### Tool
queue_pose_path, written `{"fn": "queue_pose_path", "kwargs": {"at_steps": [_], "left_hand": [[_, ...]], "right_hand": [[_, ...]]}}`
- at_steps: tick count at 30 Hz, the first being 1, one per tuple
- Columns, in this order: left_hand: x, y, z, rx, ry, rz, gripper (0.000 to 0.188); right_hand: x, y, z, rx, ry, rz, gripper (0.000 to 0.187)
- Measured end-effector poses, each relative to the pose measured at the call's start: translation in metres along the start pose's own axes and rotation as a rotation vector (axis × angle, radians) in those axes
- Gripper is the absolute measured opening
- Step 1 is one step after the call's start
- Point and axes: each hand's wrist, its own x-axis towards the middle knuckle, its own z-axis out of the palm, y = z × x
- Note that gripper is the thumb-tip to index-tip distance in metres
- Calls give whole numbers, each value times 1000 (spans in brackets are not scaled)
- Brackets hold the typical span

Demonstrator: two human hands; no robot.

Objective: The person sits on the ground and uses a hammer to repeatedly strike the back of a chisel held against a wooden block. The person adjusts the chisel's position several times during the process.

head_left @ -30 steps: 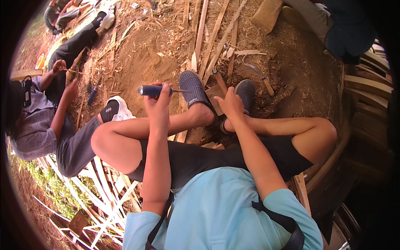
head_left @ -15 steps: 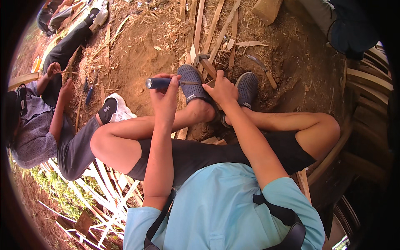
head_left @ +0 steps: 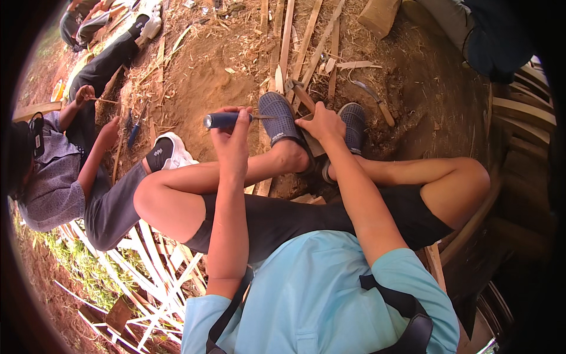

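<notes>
My left hand (head_left: 233, 133) is closed round a blue-handled screwdriver (head_left: 221, 120), its metal end cap facing left. The screwdriver's thin shaft points right, above my left shoe (head_left: 278, 118). My right hand (head_left: 323, 124) grips the wooden handle of a hammer (head_left: 303, 98); the hammer's head lies beyond, near the toe of that shoe. The right thumb reaches left toward the shaft's tip, with a small gap between them. Part of the hammer handle is hidden under my right fingers.
Long wooden strips (head_left: 306, 44) lie on the dirt ahead. A curved knife (head_left: 377, 103) with a wooden handle rests right of my right shoe. A wood block (head_left: 378, 16) stands farther off. A seated person (head_left: 50, 186) works at left; cut strips (head_left: 150, 271) pile up behind my left knee.
The screwdriver's tip has drawn slightly away from my right thumb. My right hand has shifted a little right with the hammer. The whole view has also shifted slightly.
</notes>
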Motion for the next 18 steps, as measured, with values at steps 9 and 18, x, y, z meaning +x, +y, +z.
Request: {"fn": "queue_pose_path", "kwargs": {"at_steps": [9, 18], "left_hand": [[-1, -19, 27, 66, -259, -48, 25], [-8, -66, 23, 130, -385, -12, 22]], "right_hand": [[32, 47, 34, 654, 54, -38, 51], [21, 53, 24, 978, 51, 141, 38]]}}
